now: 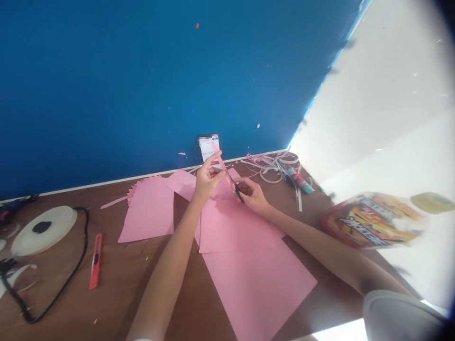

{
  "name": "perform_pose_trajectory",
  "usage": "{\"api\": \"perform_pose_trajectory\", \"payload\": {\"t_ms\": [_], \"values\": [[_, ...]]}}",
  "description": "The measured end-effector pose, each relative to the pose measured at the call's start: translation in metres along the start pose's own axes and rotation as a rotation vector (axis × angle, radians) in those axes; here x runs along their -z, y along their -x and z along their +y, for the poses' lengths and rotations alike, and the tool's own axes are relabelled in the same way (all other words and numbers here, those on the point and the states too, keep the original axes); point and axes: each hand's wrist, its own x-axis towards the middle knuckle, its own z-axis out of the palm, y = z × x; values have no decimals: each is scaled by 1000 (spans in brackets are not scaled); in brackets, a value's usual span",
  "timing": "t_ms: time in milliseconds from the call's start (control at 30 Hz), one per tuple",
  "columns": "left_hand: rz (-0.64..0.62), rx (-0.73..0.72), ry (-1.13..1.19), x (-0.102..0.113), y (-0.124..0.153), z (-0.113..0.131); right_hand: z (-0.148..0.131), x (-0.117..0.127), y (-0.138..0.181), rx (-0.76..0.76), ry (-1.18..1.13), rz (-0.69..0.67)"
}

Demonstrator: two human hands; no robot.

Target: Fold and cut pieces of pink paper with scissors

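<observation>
In the middle of the head view, my left hand pinches a narrow pink paper strip that points up and away. My right hand is closed around a small dark cutting tool, which looks like scissors, with its blades lying along the strip. Whether the blades are apart is too small to tell. Below both hands, large pink paper sheets overlap on the brown table. Another pink sheet lies to the left, with jagged pink pieces at its far edge.
A phone leans on the blue wall behind my hands. Paper strips tangle at the back right beside a red and blue tube. A large bottle is at right; a red box cutter, black cable and white disc at left.
</observation>
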Motion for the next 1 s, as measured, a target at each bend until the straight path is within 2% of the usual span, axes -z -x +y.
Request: {"api": "perform_pose_trajectory", "payload": {"t_ms": [1000], "values": [[39, 22, -26, -3, 1, -3, 0, -1, 0, 6, -22, -20]]}}
